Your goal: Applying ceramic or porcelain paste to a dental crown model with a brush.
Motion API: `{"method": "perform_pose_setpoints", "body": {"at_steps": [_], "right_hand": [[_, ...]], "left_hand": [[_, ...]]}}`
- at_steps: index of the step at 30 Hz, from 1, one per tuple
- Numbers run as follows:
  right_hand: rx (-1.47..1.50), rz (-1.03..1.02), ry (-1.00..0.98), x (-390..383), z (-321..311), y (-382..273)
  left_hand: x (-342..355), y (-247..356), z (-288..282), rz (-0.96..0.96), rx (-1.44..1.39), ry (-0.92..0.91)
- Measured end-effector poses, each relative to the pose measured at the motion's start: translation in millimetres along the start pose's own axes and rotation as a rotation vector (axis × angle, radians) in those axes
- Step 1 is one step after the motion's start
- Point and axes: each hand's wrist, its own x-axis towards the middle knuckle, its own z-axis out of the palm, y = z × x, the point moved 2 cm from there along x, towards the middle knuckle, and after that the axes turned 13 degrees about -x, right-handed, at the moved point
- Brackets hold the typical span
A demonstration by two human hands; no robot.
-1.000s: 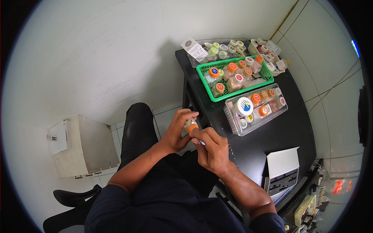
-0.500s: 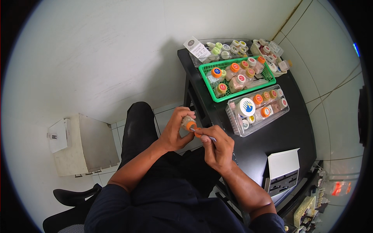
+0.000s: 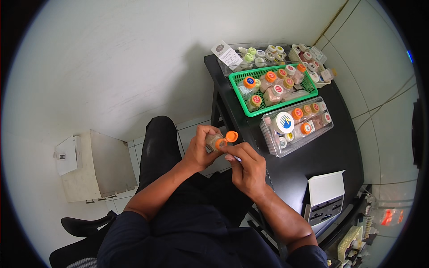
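Note:
My left hand [image 3: 198, 150] is wrapped round a small clear bottle [image 3: 211, 142] with pale brownish contents, held tilted above my lap. Its orange flip-top cap [image 3: 231, 136] stands open, the round lid swung out toward the table. Close beside the bottle's mouth, my right hand [image 3: 248, 167] pinches a thin tool with a pale handle [image 3: 237, 158]. My right fingers hide most of that tool, so I cannot tell its kind or whether its tip is inside the bottle.
On the black table [image 3: 290, 172] at right stand a green basket [image 3: 245, 106] and a clear plastic tray [image 3: 279, 153], both holding capped bottles. More jars fill containers behind. An open white box [image 3: 327, 187] lies nearer me. A low cabinet [image 3: 80, 185] stands at left.
The orange lid has turned up and away from my right fingers and now shows fully. My right hand has shifted slightly down and left, and less of the tool shows.

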Motion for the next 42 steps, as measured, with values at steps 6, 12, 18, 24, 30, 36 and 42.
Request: {"method": "perform_pose_setpoints", "body": {"at_steps": [6,12,18,24,30,36,42], "right_hand": [[0.0,-0.019,0.038,2.4,-0.2,0.7],[0.032,0.01,-0.012,3.0,0.6,3.4],[-0.04,-0.02,0.027,1.9,-0.3,-0.2],[0.042,-0.06,-0.074,1.8,-2.0,1.2],[-0.061,-0.043,0.095,1.5,-2.7,1.0],[-0.078,-0.018,0.047,0.6,-1.9,3.6],[-0.026,-0.136,-0.022,2.9,-5.2,-4.4]], "left_hand": [[10.6,23.2,1.2,0.082,0.037,-0.061],[12.6,14.8,-1.6,0.128,0.066,-0.091],[10.5,9.5,2.8,0.028,-0.036,0.017],[3.3,13.3,3.5,-0.11,-0.061,-0.003],[7.8,19.8,6.9,-0.014,-0.014,-0.097],[15.2,25.1,5.4,0.14,0.051,-0.129],[11.6,10.6,4.1,0.196,-0.149,-0.076]]}}
